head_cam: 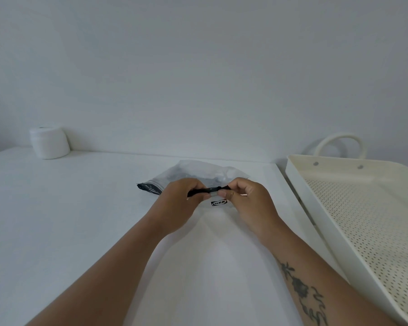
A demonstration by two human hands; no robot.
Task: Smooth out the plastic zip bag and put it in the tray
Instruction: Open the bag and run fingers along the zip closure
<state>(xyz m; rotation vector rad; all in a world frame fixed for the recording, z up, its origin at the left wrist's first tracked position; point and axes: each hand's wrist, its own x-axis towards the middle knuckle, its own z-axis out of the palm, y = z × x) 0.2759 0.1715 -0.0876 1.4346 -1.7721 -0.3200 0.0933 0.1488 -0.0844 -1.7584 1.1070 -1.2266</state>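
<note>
The crumpled bag (pixel 198 175) is pinched at its zip strip by left hand (pixel 181 198) and right hand (pixel 243 198), smoothing unfinished, while the tray (pixel 299 184) at 3 o'clock is not yet filled.

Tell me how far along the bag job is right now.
Nothing looks finished yet. The zip bag is crumpled on the table. In hand: the left hand and right hand both pinch its dark zip strip. Left to do: flatten it, then move it into the tray on the right, which shows nothing inside.
</note>
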